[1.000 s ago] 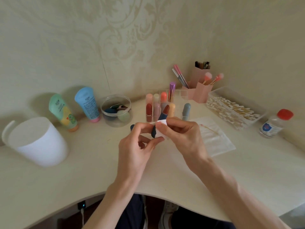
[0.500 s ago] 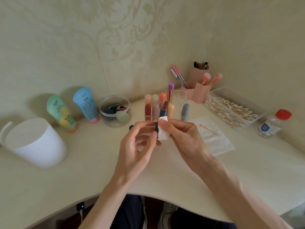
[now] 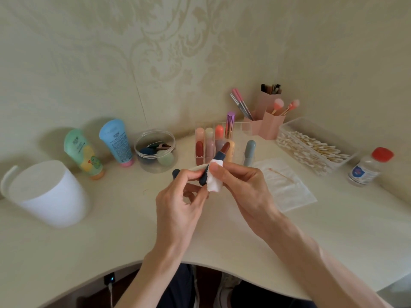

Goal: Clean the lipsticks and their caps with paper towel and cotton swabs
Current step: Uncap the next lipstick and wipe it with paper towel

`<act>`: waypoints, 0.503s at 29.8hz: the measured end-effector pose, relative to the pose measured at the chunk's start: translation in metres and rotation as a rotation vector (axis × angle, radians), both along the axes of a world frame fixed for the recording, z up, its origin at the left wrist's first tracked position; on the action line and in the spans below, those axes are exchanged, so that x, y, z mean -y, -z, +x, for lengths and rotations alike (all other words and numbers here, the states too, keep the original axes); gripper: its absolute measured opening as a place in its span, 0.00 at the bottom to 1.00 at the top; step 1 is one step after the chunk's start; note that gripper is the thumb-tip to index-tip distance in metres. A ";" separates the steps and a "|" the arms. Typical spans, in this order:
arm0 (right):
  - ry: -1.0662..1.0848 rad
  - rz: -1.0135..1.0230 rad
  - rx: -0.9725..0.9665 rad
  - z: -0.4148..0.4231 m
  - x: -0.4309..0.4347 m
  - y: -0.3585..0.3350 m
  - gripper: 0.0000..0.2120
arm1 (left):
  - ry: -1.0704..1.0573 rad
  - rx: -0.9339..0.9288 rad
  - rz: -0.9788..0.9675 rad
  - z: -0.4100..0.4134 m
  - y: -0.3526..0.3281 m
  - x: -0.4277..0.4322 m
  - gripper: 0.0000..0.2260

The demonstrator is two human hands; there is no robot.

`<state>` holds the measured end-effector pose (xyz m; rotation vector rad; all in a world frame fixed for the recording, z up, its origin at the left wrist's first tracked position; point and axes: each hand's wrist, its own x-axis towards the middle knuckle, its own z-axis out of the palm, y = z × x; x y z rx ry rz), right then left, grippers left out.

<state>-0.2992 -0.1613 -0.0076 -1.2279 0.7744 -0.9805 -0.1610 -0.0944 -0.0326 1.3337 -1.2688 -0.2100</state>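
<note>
Paper towel (image 3: 215, 181) pinched by right hand (image 3: 243, 187).

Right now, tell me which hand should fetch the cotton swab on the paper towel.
Right, probably: the cotton swab lies on the sheet just beside the right hand, while the left hand grips the lipstick and would have to cross. The right must first release its towel piece.

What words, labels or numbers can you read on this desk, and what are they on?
Nothing reads clearly.
Blue plastic squeeze tube: dark print, too blurred.
Green plastic squeeze tube: print beside a cartoon picture, too blurred.
Clear plastic bottle with red cap: blue shield-shaped label, lettering too small.
</note>
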 end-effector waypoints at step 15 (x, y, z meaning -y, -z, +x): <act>0.048 -0.066 0.003 -0.004 -0.001 -0.005 0.10 | 0.363 -0.374 0.182 0.004 -0.004 0.005 0.10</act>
